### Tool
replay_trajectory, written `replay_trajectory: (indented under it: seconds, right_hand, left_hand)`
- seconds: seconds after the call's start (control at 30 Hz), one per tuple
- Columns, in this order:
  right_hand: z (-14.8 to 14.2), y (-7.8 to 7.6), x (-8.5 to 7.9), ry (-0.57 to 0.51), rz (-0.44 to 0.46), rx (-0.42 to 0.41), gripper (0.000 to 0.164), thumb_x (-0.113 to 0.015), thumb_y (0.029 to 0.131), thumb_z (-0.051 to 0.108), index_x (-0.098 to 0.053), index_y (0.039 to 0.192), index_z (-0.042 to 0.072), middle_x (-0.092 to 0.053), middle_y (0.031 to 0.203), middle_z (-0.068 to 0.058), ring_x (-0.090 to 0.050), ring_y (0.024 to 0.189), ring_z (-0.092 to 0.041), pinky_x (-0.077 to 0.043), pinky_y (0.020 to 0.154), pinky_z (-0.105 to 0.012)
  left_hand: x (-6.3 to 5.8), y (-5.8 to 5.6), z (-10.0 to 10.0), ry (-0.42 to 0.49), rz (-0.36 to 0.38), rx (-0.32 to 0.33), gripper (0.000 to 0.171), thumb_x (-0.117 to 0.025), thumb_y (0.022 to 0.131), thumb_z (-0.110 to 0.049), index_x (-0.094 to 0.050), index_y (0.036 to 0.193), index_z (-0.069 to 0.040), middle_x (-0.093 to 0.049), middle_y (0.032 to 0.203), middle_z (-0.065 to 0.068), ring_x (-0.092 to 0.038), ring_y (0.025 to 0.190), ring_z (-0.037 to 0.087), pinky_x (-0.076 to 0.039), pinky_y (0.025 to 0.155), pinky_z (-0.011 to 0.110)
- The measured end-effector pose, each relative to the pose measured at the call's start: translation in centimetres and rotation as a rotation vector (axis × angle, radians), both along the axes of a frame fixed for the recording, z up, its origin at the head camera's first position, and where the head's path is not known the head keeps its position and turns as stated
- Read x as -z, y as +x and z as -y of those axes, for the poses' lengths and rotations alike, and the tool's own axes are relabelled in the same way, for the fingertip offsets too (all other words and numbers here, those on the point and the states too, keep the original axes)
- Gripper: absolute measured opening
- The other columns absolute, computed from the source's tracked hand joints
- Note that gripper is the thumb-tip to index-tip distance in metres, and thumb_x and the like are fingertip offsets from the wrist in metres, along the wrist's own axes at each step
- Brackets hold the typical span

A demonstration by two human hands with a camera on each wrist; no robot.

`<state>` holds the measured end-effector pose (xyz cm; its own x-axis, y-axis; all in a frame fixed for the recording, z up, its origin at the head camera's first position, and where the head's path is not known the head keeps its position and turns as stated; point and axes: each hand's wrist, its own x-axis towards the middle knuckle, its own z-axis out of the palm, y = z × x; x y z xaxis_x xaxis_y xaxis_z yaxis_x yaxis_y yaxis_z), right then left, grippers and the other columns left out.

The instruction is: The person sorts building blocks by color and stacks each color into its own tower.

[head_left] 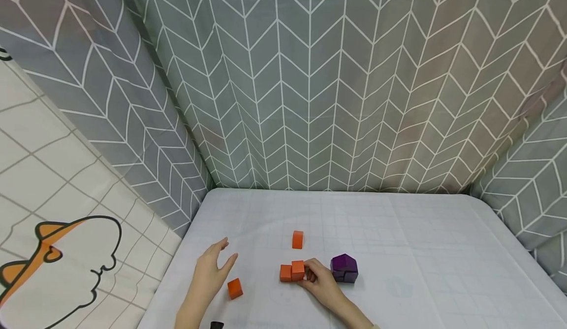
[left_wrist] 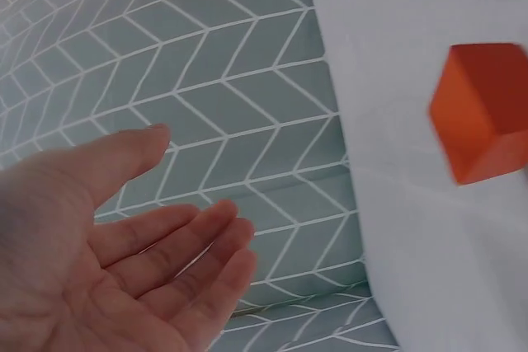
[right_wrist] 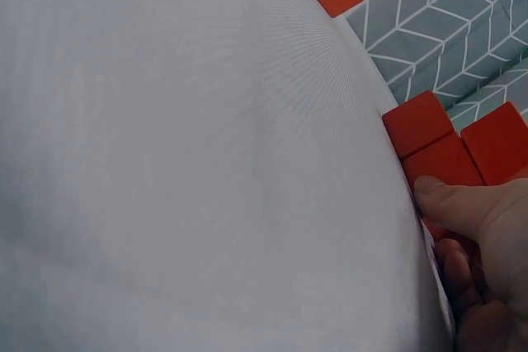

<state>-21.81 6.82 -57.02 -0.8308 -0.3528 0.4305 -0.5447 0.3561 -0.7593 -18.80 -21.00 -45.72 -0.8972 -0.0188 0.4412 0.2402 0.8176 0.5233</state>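
My right hand (head_left: 325, 287) grips the lower right block of a small orange group, with its thumb along the near side. In that group, one orange block (head_left: 285, 273) sits at the left, touching a stack whose top block (head_left: 298, 268) stands higher. In the right wrist view, the thumb lies across a lower orange block (right_wrist: 445, 161), and the other fingers are curled, partly hidden behind it. My left hand (head_left: 207, 272) holds nothing, its fingers loosely extended and thumb apart. To its right, a single orange block (head_left: 235, 288) lies on the table.
Another orange block (head_left: 298, 240) stands farther back on the white-covered table (head_left: 421, 250). A cluster of dark purple blocks (head_left: 344, 268) is right of my right hand. A small black object (head_left: 217, 325) shows at the near edge. Patterned curtains (head_left: 310, 97) enclose the table.
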Motion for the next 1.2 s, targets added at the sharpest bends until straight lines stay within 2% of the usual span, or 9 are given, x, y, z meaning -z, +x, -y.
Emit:
replay_trajectory:
  seconds: [0.2, 0.37, 0.57, 0.77, 0.97, 1.1, 1.2]
  right_hand:
    - [0.0, 0.0, 0.0, 0.007, 0.005, -0.001, 0.031, -0.072, 0.072, 0.012, -0.058, 0.098, 0.014, -0.049, 0.080, 0.008, -0.049, 0.063, -0.011, -0.042, 0.054, -0.018]
    - [-0.1, 0.0, 0.1, 0.009, 0.014, 0.000, 0.030, -0.072, 0.072, 0.013, -0.058, 0.098, 0.014, -0.050, 0.081, 0.008, -0.049, 0.064, -0.010, -0.043, 0.055, -0.018]
    - [-0.1, -0.1, 0.2, 0.002, 0.008, 0.002, 0.031, -0.073, 0.071, 0.012, -0.058, 0.098, 0.014, -0.050, 0.081, 0.008, -0.049, 0.064, -0.010, -0.043, 0.055, -0.018]
    - [0.0, -0.1, 0.2, 0.002, -0.001, 0.003, 0.030, -0.072, 0.072, 0.013, -0.058, 0.098, 0.015, -0.050, 0.081, 0.008, -0.048, 0.064, -0.009, -0.043, 0.055, -0.018]
    - [0.0, -0.1, 0.3, 0.003, 0.002, 0.006, 0.031, -0.072, 0.072, 0.013, -0.058, 0.099, 0.017, -0.051, 0.082, 0.008, -0.048, 0.064, -0.008, -0.043, 0.055, -0.018]
    - [0.0, -0.2, 0.5, 0.001, 0.001, 0.006, 0.030, -0.072, 0.072, 0.014, -0.058, 0.098, 0.017, -0.051, 0.082, 0.009, -0.048, 0.064, -0.007, -0.043, 0.055, -0.018]
    - [0.0, -0.2, 0.5, -0.003, -0.009, 0.006, 0.030, -0.073, 0.072, 0.014, -0.058, 0.097, 0.017, -0.050, 0.081, 0.009, -0.047, 0.064, -0.007, -0.042, 0.055, -0.018]
  left_hand:
    - [2.2, 1.0, -0.3, 0.009, 0.033, -0.010, 0.043, -0.071, 0.074, -0.012, -0.056, 0.109, 0.008, -0.063, 0.096, 0.014, -0.059, 0.090, 0.031, -0.046, 0.077, 0.044]
    - [4.1, 1.6, -0.7, 0.015, 0.104, -0.016, 0.045, -0.071, 0.074, -0.015, -0.055, 0.109, 0.009, -0.062, 0.096, 0.016, -0.059, 0.090, 0.031, -0.047, 0.076, 0.043]
    - [5.7, 2.2, -1.3, -0.016, 0.135, 0.004, 0.045, -0.072, 0.072, -0.017, -0.057, 0.104, 0.011, -0.062, 0.092, 0.016, -0.059, 0.082, 0.029, -0.049, 0.071, 0.040]
    - [6.7, 2.5, -1.6, -0.058, 0.217, 0.008, 0.049, -0.074, 0.069, -0.017, -0.056, 0.105, 0.011, -0.060, 0.093, 0.017, -0.057, 0.082, 0.028, -0.047, 0.073, 0.042]
    - [7.1, 2.8, -1.5, -0.019, 0.277, -0.001, 0.053, -0.075, 0.066, -0.012, -0.053, 0.108, 0.012, -0.059, 0.096, 0.019, -0.056, 0.085, 0.029, -0.046, 0.074, 0.042]
    - [7.2, 3.1, -1.3, 0.007, 0.299, -0.014, 0.052, -0.074, 0.066, -0.009, -0.053, 0.110, 0.011, -0.059, 0.099, 0.019, -0.056, 0.087, 0.029, -0.046, 0.076, 0.043]
    - [7.2, 3.2, -1.1, 0.001, 0.291, -0.020, 0.045, -0.073, 0.066, -0.004, -0.055, 0.106, 0.010, -0.059, 0.095, 0.018, -0.057, 0.084, 0.028, -0.047, 0.074, 0.042]
